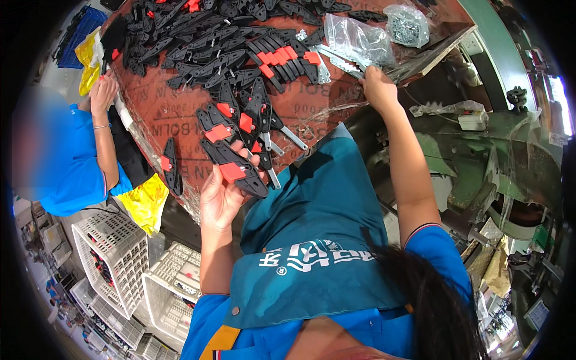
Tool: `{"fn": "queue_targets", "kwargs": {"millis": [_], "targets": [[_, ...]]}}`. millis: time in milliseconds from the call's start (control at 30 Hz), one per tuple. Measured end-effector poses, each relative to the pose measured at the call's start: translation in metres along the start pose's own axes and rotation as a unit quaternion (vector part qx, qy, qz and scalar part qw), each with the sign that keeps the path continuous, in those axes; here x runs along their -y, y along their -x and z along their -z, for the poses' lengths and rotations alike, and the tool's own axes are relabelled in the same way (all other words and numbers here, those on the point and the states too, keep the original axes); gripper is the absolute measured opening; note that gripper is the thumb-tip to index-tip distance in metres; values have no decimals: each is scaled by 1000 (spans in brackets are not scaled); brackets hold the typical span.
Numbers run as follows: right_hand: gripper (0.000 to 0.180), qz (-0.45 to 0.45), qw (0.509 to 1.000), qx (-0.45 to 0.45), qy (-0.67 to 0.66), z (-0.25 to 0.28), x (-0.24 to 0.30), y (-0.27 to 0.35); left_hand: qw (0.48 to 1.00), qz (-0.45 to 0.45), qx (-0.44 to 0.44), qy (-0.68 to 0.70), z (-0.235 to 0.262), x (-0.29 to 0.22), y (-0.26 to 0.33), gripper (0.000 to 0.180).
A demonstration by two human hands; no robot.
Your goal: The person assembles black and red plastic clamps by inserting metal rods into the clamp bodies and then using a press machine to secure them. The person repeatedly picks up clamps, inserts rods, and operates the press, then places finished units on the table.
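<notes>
Red-brown board forms the table (180, 102), the largest thing in view and the landmark for all else here. Across its far half lies a heap of handles (204, 48) (black plastic, many with red buttons), some fanned in a row near the middle. At the table's far right corner sit clear bags (360, 39), one holding small metal parts. Off the table's right edge stands a green machine (498, 156). Below the table's near left edge are white crates (114, 252), stacked on the floor, with a yellow bag (145, 203) hanging just beside that edge.

At the table's left edge a co-worker in a blue shirt (72, 168) rests a hand (103, 93) on the board, next to a black piece.

The person wears a teal apron (312, 240) over blue sleeves. At the table's near edge the left hand (221, 195) is clamped on a handle (235, 169), black with a red button, fingers curled under it and thumb alongside; it lies tilted, just off the board's rim. Near it on the board lie more such pieces with metal blades. The right hand (379, 87) reaches to the table's right edge, touching a strip of saw blades (345, 63) beside the bags; whether its fingers are closed on the strip cannot be told.
</notes>
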State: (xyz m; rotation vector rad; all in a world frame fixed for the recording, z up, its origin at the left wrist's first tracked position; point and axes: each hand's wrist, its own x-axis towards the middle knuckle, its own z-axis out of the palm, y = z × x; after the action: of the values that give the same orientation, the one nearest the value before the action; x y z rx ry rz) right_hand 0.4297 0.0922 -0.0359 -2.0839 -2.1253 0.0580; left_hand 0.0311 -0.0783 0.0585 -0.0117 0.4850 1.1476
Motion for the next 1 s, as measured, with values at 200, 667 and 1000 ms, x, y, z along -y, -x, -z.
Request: {"fn": "queue_targets", "kwargs": {"millis": [200, 667, 1000], "targets": [[17, 30, 998, -56, 5, 4, 1, 9, 992, -2, 45, 122, 12, 8, -6, 64], [17, -87, 521, 416, -740, 124, 177, 155, 976, -176, 54, 119, 26, -11, -11, 50], [19, -76, 551, 425, -714, 126, 182, 166, 963, -254, 12, -86, -4, -3, -3, 50]]}}
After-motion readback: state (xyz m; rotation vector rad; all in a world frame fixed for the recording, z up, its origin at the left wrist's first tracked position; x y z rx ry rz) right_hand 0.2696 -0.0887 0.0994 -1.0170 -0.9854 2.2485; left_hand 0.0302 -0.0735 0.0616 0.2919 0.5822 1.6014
